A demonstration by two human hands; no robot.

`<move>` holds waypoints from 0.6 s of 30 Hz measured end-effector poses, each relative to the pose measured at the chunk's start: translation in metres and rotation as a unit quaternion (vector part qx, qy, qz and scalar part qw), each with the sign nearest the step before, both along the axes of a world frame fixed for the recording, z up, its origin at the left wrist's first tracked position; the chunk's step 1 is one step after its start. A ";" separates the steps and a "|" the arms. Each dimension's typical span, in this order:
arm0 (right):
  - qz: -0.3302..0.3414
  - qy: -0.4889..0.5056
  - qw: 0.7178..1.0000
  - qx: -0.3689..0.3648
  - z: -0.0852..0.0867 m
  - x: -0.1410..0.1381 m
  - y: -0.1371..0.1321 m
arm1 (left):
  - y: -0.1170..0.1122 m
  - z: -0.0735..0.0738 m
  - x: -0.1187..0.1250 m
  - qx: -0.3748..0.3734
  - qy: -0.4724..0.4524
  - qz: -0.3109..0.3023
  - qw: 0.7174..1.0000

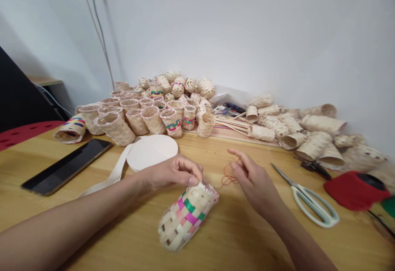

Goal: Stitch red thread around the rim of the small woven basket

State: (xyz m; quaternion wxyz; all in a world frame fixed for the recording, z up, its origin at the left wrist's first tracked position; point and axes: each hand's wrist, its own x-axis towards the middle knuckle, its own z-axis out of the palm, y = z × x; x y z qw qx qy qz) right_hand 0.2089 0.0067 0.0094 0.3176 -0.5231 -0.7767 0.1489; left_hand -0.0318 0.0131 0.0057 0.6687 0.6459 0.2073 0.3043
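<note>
The basket [185, 217] is at the lower centre of the frame, tilted, its mouth toward the upper right and its base toward the lower left. Magenta, green and pink strips run round its pale weave, and red stitching shows at the rim. The left hand [179, 172] pinches this rim between thumb and bent fingers. The right hand [251, 182], right of centre, is half open, forefinger reaching out and thumb near it. Loops of red thread [228, 179] lie by its fingertips; whether they grip it, I cannot tell.

Left of centre sits a white tape roll [152, 153], its loose end trailing down behind the left forearm. A phone [66, 166] with a dark screen lies farther left. At the right are scissors [310, 203], blades slightly parted, with red yarn [354, 192] beside them.

Rimmed baskets [151, 118] crowd the upper middle, several with coloured bands; unrimmed tubes [311, 145] lie heaped on the right, and thin sticks [231, 127] between the two groups. The table [247, 242] is yellowish wood with visible grain. Behind it rises a plain pale wall [247, 28], with cables [101, 36] hanging at the upper left. A red seat [31, 133] shows at the left edge.
</note>
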 end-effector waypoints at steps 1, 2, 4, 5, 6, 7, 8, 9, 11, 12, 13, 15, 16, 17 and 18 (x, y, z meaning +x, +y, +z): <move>0.022 0.026 0.999 -0.011 0.003 -0.003 -0.005 | 0.000 0.003 0.000 0.031 0.003 0.043 0.999; 0.040 0.049 0.998 -0.017 0.006 -0.006 -0.009 | 0.000 0.005 0.000 0.068 0.009 0.092 0.993; 0.062 0.088 0.994 -0.030 0.009 -0.011 -0.017 | -0.001 0.009 0.003 0.150 0.030 0.183 0.971; 0.069 0.107 0.991 -0.041 0.009 -0.012 -0.019 | -0.002 0.010 0.005 0.189 0.045 0.215 0.957; 0.075 0.127 0.987 -0.055 0.008 -0.013 -0.020 | -0.004 0.010 0.007 0.224 0.063 0.236 0.943; 0.082 0.147 0.983 -0.074 0.007 -0.014 -0.021 | -0.006 0.010 0.009 0.256 0.078 0.250 0.931; 0.090 0.165 0.977 -0.097 0.005 -0.015 -0.020 | -0.007 0.010 0.011 0.280 0.087 0.260 0.920; 0.098 0.177 0.972 -0.120 0.003 -0.015 -0.019 | -0.009 0.009 0.013 0.297 0.093 0.268 0.912; 0.111 0.184 0.966 -0.144 -0.001 -0.016 -0.015 | -0.011 0.009 0.015 0.312 0.098 0.279 0.903; 0.115 0.180 0.967 -0.136 -0.003 -0.016 -0.013 | -0.012 0.009 0.016 0.316 0.101 0.282 0.900; 0.118 0.175 0.971 -0.116 -0.004 -0.017 -0.012 | -0.012 0.009 0.016 0.319 0.105 0.283 0.899; 0.120 0.173 0.976 -0.054 -0.006 -0.018 -0.010 | -0.013 0.010 0.017 0.329 0.114 0.276 0.896; 0.124 0.175 0.976 -0.027 -0.007 -0.018 -0.010 | -0.014 0.011 0.017 0.335 0.118 0.271 0.895; 0.128 0.177 0.976 -0.007 -0.007 -0.018 -0.010 | -0.014 0.011 0.018 0.340 0.121 0.267 0.894; 0.133 0.179 0.975 0.008 -0.008 -0.017 -0.010 | -0.015 0.012 0.018 0.345 0.121 0.265 0.892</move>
